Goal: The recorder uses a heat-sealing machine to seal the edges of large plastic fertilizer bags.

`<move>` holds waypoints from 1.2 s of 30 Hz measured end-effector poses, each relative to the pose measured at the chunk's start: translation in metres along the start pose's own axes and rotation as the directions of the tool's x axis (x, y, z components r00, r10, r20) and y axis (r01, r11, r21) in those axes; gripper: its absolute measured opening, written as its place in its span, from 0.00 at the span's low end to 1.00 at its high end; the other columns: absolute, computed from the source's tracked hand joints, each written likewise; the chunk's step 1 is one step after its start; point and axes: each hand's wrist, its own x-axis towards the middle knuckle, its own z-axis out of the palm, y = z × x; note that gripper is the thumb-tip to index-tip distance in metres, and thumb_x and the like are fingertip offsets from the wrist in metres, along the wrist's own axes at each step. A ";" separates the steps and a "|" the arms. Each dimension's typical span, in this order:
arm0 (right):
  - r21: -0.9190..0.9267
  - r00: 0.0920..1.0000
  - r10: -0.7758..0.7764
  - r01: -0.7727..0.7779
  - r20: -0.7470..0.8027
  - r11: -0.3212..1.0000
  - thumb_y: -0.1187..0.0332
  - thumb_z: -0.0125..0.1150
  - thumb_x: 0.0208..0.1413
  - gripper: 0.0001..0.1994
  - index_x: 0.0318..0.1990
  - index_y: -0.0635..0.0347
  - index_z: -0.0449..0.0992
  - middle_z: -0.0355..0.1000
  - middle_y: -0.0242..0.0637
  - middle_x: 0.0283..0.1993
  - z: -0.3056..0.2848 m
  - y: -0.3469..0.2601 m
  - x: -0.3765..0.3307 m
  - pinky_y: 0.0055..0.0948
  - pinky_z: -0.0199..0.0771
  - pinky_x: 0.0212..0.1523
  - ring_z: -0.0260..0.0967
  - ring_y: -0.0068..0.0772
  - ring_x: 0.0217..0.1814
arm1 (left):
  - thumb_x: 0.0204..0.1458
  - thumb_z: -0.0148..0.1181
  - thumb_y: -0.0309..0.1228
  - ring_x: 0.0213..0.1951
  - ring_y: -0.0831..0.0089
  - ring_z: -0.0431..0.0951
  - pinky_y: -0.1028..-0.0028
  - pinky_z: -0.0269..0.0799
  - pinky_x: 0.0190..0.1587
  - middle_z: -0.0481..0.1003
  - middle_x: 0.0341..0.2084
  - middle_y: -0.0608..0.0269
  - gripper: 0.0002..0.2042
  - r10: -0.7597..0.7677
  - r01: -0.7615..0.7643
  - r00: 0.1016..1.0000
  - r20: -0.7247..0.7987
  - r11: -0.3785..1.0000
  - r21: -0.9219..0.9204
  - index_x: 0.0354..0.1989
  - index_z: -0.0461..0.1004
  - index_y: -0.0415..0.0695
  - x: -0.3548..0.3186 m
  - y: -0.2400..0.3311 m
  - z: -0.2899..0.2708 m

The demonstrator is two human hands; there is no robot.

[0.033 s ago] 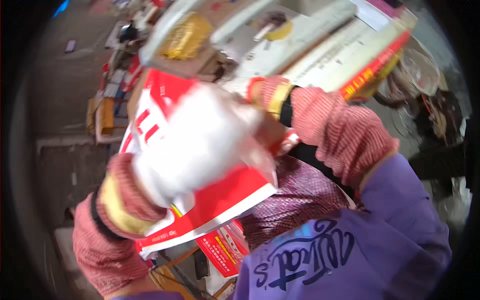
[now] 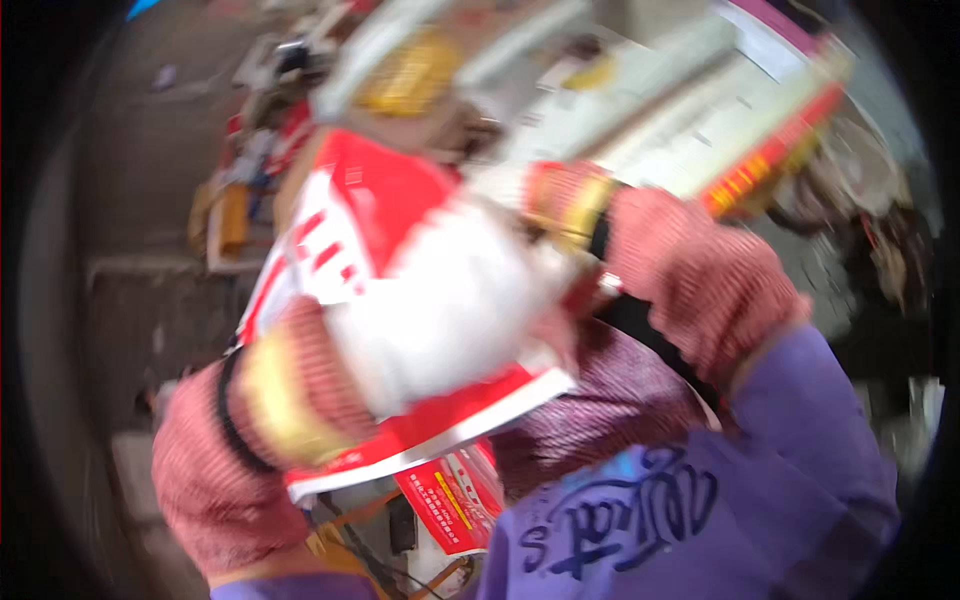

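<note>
The picture is smeared by motion. My left hand [image 2: 440, 300], in a white glove with a yellow and red cuff, lies across a flat red and white carton [image 2: 360, 200] and grips it in front of my chest. My right hand [image 2: 560, 250], with the same kind of cuff and a red knit sleeve, comes in from the right and meets the left glove at the carton's right edge. Its fingers are lost in the blur. Below the carton lies a smaller red printed pack [image 2: 450, 500].
Behind the hands stands a white, red-edged stack of boards or boxes [image 2: 700, 130] and a yellow object [image 2: 410, 70]. Loose cartons and scraps [image 2: 240, 220] lie on the grey floor at left. Dark clutter [image 2: 880, 250] sits at right.
</note>
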 end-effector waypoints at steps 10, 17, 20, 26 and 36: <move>0.356 0.998 0.012 0.011 -0.062 0.934 0.66 0.58 0.49 0.08 0.33 0.56 0.79 0.76 0.46 0.30 0.025 0.022 0.032 0.37 0.72 0.35 0.74 0.44 0.32 | 0.45 0.63 0.41 0.38 0.64 0.76 0.65 0.71 0.38 0.78 0.33 0.58 0.14 0.478 -0.490 0.820 0.315 0.870 -0.047 0.36 0.79 0.46 0.027 -0.029 -0.004; 0.110 0.998 -0.053 0.056 -0.028 0.992 0.62 0.61 0.46 0.08 0.30 0.54 0.81 0.76 0.46 0.31 0.034 0.031 0.034 0.39 0.74 0.37 0.74 0.49 0.34 | 0.47 0.60 0.50 0.42 0.66 0.77 0.65 0.71 0.39 0.79 0.36 0.62 0.22 -0.442 0.420 0.420 0.793 0.869 0.262 0.44 0.79 0.47 -0.069 0.010 -0.023; -0.278 0.972 -0.231 0.235 0.046 0.931 0.61 0.59 0.48 0.09 0.29 0.53 0.81 0.76 0.47 0.33 0.023 0.023 0.045 0.43 0.74 0.37 0.75 0.51 0.36 | 0.45 0.61 0.42 0.33 0.69 0.79 0.64 0.73 0.31 0.79 0.33 0.70 0.12 -0.213 0.247 0.682 0.700 0.968 0.054 0.37 0.82 0.55 -0.093 0.028 -0.005; 0.090 0.946 0.214 -0.198 -0.242 0.976 0.58 0.50 0.53 0.14 0.37 0.53 0.79 0.76 0.47 0.29 0.011 -0.070 -0.031 0.48 0.74 0.39 0.75 0.53 0.37 | 0.42 0.62 0.31 0.23 0.71 0.76 0.66 0.70 0.21 0.77 0.22 0.69 0.06 -0.051 0.085 0.816 0.576 0.996 -0.032 0.29 0.81 0.48 -0.014 0.096 0.103; 0.482 0.901 0.379 -0.241 -0.212 0.842 0.59 0.50 0.54 0.14 0.42 0.56 0.75 0.72 0.46 0.36 0.042 -0.091 -0.087 0.50 0.73 0.42 0.73 0.50 0.43 | 0.43 0.61 0.31 0.27 0.68 0.78 0.67 0.72 0.27 0.75 0.21 0.66 0.06 -0.085 0.077 0.726 0.682 0.996 0.042 0.28 0.81 0.45 -0.024 0.066 0.083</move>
